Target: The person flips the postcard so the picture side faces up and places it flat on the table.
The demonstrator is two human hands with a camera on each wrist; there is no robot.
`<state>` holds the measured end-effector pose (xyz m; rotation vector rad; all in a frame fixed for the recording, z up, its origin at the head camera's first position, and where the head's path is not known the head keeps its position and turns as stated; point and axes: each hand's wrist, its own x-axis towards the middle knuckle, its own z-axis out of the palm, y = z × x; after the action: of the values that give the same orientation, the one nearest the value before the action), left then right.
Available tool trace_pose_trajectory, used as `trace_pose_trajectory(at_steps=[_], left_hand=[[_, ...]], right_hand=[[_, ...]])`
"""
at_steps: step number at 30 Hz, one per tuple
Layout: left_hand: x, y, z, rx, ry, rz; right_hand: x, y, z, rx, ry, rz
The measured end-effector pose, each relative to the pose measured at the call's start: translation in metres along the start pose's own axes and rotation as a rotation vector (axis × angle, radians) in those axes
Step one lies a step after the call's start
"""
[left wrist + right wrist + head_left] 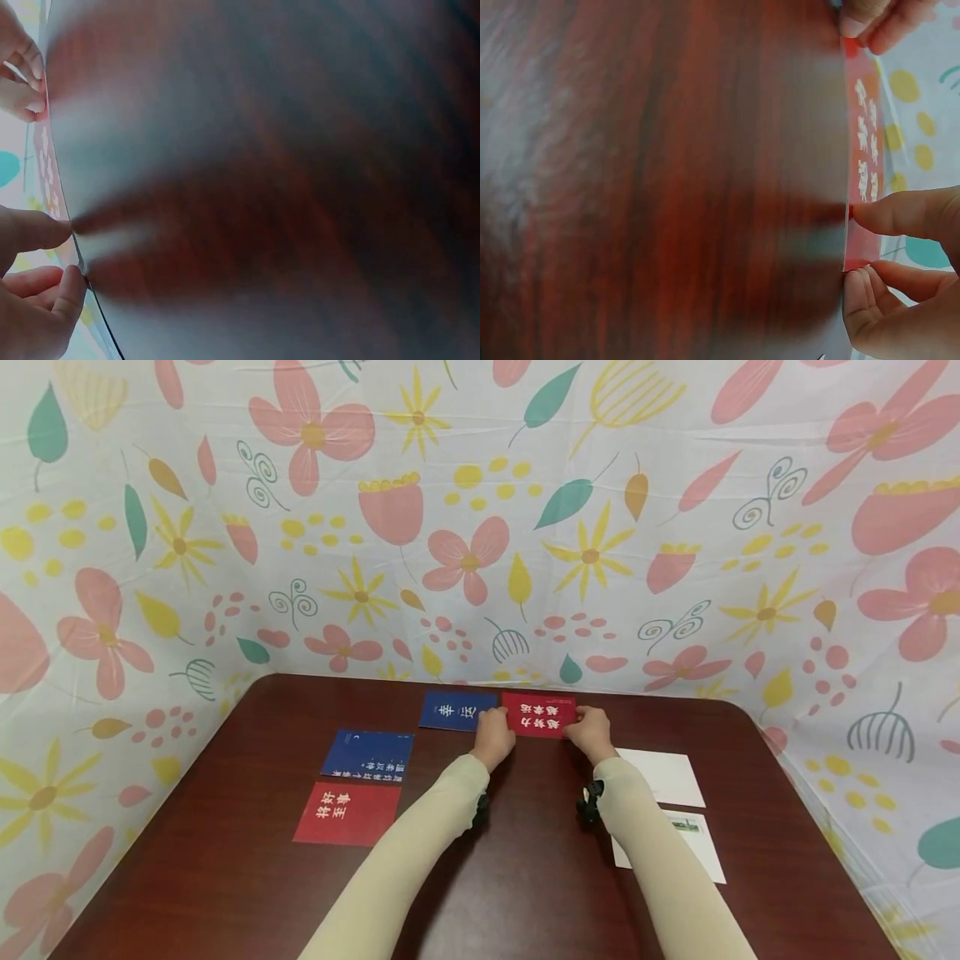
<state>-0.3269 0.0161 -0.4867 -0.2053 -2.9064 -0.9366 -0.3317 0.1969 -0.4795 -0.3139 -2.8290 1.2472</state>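
A red card (537,713) with white Chinese characters lies near the far edge of the table, its lettering upside down in the head view. My left hand (493,739) holds it at the left side, and my right hand (592,733) grips its right side. In the right wrist view, the right thumb (889,214) touches the card's front edge while the other fingers are at its corner. Just left of it lies a blue card (450,711) with white characters, close beside the left hand.
On the left of the brown table (540,877) lie another blue card (367,754) and a red card (347,814). Two white cards (663,777) lie at the right, partly under the right forearm. A flower-patterned cloth (465,543) hangs behind the table.
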Motion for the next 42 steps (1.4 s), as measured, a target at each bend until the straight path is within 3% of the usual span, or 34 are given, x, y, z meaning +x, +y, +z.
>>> trace_pose_trajectory(at_steps=[5, 12, 18, 29, 36, 42], left_hand=[[-0.001, -0.001, 0.002, 0.024, -0.001, 0.003], [-0.007, 0.0, 0.001, -0.031, -0.036, -0.013], [-0.012, 0.004, -0.003, -0.084, 0.002, 0.0], [-0.028, 0.014, -0.014, -0.337, 0.004, 0.044], [-0.041, 0.031, -0.02, -0.471, -0.018, 0.022], [-0.058, 0.051, -0.015, -0.621, -0.053, -0.035]], right_hand=[[-0.002, -0.001, 0.003, -0.036, 0.012, -0.031], [-0.007, 0.001, -0.002, -0.042, 0.0, -0.075], [-0.013, 0.001, -0.014, -0.018, 0.008, -0.125], [-0.034, 0.007, -0.048, 0.019, -0.013, -0.198], [-0.045, 0.013, -0.072, 0.006, -0.003, -0.209], [-0.059, 0.022, -0.09, 0.001, -0.028, -0.17]])
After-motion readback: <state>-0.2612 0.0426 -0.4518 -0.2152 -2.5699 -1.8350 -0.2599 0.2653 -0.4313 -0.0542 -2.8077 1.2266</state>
